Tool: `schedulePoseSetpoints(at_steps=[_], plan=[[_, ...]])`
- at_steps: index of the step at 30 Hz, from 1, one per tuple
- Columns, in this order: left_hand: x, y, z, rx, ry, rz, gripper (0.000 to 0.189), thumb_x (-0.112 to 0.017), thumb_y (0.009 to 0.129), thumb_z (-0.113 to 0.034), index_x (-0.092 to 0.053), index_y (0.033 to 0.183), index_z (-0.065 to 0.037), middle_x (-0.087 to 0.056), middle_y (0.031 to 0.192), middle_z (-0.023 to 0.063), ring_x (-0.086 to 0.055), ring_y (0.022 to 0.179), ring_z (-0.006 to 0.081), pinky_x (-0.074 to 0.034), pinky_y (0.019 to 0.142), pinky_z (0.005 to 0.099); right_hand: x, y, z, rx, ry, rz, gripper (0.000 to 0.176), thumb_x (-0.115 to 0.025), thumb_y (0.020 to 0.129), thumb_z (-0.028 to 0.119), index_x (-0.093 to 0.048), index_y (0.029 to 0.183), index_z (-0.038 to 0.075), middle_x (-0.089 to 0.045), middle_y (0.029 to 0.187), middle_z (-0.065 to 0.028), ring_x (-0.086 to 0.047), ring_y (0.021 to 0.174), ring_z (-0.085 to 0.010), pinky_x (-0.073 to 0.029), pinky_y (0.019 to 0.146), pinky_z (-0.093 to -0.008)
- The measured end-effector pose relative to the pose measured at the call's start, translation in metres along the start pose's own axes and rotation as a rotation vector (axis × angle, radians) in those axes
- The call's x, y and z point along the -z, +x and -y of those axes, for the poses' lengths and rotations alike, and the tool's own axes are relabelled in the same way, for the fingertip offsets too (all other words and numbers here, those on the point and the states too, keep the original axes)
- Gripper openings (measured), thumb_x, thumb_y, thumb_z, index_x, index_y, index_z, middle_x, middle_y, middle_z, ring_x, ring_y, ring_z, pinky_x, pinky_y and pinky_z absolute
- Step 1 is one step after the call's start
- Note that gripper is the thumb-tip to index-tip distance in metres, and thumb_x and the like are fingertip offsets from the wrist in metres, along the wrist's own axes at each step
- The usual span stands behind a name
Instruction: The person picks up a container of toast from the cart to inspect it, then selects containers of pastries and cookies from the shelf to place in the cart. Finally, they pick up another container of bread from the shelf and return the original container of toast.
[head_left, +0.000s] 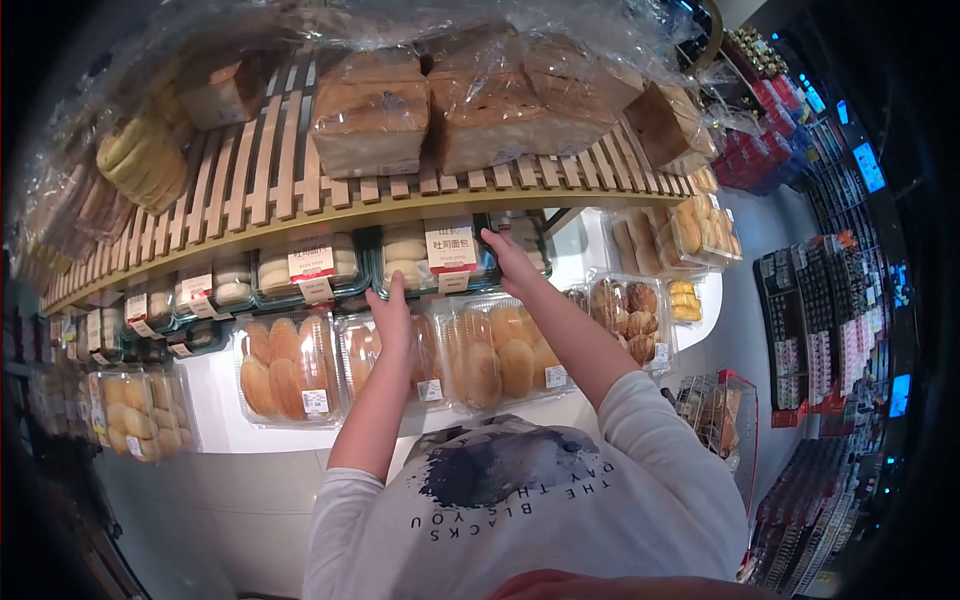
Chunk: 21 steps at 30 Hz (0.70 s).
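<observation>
A clear-lidded bread pack with a dark green tray (pixel 405 246) and a white and red label sits in the row under the slatted shelf. My left hand (pixel 394 315) grips its front left corner, with fingers partly hidden at the edge. At the pack's right side, my right hand (pixel 513 264) has its fingers closed over the edge. Similar packs flank it, one with a red and white label (pixel 311 258) on the left. Below my hands lie clear boxes of round, golden buns (pixel 495 352) and oval rolls (pixel 287 365).
Overhead, a wooden slatted shelf (pixel 285 170) carries wrapped loaves (pixel 372 115) close above my hands. More boxed pastries (pixel 625 310) stand on the white display table (pixel 215 400). To the right are a shopping cart (pixel 715 415) and stocked store shelves (pixel 815 330).
</observation>
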<state>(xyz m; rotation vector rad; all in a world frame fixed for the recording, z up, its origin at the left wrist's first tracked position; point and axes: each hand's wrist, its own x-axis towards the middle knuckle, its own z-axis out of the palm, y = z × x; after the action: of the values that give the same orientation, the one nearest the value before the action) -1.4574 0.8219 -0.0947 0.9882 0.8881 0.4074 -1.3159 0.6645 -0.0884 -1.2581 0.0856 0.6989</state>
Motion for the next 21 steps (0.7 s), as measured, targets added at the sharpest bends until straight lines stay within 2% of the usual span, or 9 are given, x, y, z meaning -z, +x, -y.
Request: schedulePoseSetpoints(at_steps=[2,3,4,6,8,12,13,17,21], plan=[[0.003,-0.006,-0.003,0.008,0.017,0.009,0.079,-0.060,0.082,-0.040,-0.015,0.137,-0.004,-0.031,0.132,0.0142,-0.038,0.117,0.0288,-0.037,0.092,0.0448,0.001,-0.011,0.000,0.064,-0.054,-0.097,0.062,-0.061,0.080,0.035,-0.040,0.123,-0.004,-0.048,0.120,-0.0135,-0.046,0.110,-0.0214,-0.036,0.091,-0.0325],[0.004,-0.012,-0.007,0.011,0.014,0.002,0.080,-0.060,0.082,-0.040,-0.015,0.137,-0.005,-0.031,0.133,0.0143,-0.038,0.117,0.0292,-0.037,0.092,0.0447,0.006,-0.018,-0.001,0.082,-0.128,-0.081,0.071,-0.060,0.080,0.038,-0.033,0.130,-0.003,-0.044,0.125,-0.0143,-0.040,0.116,-0.0226,-0.031,0.095,-0.0337],[0.005,-0.017,-0.009,0.013,0.011,-0.003,0.081,-0.060,0.082,-0.040,-0.014,0.138,-0.005,-0.031,0.133,0.0144,-0.038,0.117,0.0295,-0.038,0.092,0.0447,0.011,-0.023,-0.007,0.046,-0.121,-0.149,0.068,-0.061,0.079,0.037,-0.034,0.130,0.000,-0.046,0.124,-0.0131,-0.042,0.114,-0.0218,-0.032,0.094,-0.0341],[0.021,-0.017,0.004,-0.020,-0.009,0.049,0.083,-0.060,0.081,-0.040,-0.011,0.140,-0.007,-0.029,0.134,0.0149,-0.037,0.118,0.0312,-0.039,0.091,0.0451,0.005,-0.071,0.011,0.076,-0.131,-0.136,0.064,-0.062,0.079,0.034,-0.038,0.129,0.001,-0.045,0.124,-0.0125,-0.042,0.114,-0.0208,-0.035,0.092,-0.0343],[0.031,-0.044,-0.006,-0.008,0.082,0.065,0.071,-0.059,0.084,-0.034,-0.020,0.136,-0.006,-0.039,0.123,0.0123,-0.044,0.109,0.0237,-0.043,0.085,0.0391,0.017,-0.109,0.009,0.153,-0.120,-0.075,0.059,-0.062,0.079,0.029,-0.041,0.126,0.001,-0.049,0.119,-0.0116,-0.046,0.109,-0.0189,-0.038,0.089,-0.0325],[0.069,-0.081,-0.001,0.084,0.204,0.285,0.045,-0.054,0.086,-0.023,-0.035,0.123,-0.005,-0.046,0.118,0.0110,-0.049,0.104,0.0232,-0.044,0.084,0.0390,0.066,-0.190,0.001,0.229,-0.040,0.046,0.050,-0.062,0.078,0.020,-0.045,0.122,0.002,-0.057,0.106,-0.0088,-0.053,0.097,-0.0151,-0.043,0.081,-0.0280],[0.067,-0.098,-0.003,0.081,0.244,0.323,0.040,-0.052,0.086,-0.020,-0.038,0.120,-0.005,-0.048,0.115,0.0106,-0.051,0.102,0.0225,-0.044,0.083,0.0372,0.079,-0.213,0.001,0.289,-0.027,0.006,0.045,-0.062,0.078,0.016,-0.047,0.118,0.001,-0.059,0.097,-0.0068,-0.056,0.086,-0.0122,-0.044,0.076,-0.0259],[0.024,-0.154,0.004,-0.044,0.467,0.485,0.029,-0.051,0.085,-0.015,-0.046,0.111,-0.003,-0.053,0.107,0.0095,-0.054,0.096,0.0194,-0.044,0.081,0.0316,0.157,-0.305,-0.013,0.422,-0.195,-0.250,0.041,-0.065,0.076,0.019,-0.052,0.112,0.003,-0.058,0.095,-0.0063,-0.057,0.080,-0.0111,-0.046,0.072,-0.0273],[-0.062,-0.214,0.042,-0.243,0.620,0.760,0.019,-0.049,0.085,-0.013,-0.050,0.103,-0.006,-0.055,0.105,0.0064,-0.054,0.094,0.0171,-0.042,0.081,0.0300,0.235,-0.398,-0.049,0.534,-0.198,-0.600,0.035,-0.066,0.075,0.021,-0.055,0.104,0.005,-0.055,0.101,-0.0071,-0.059,0.079,-0.0143,-0.047,0.072,-0.0279]])
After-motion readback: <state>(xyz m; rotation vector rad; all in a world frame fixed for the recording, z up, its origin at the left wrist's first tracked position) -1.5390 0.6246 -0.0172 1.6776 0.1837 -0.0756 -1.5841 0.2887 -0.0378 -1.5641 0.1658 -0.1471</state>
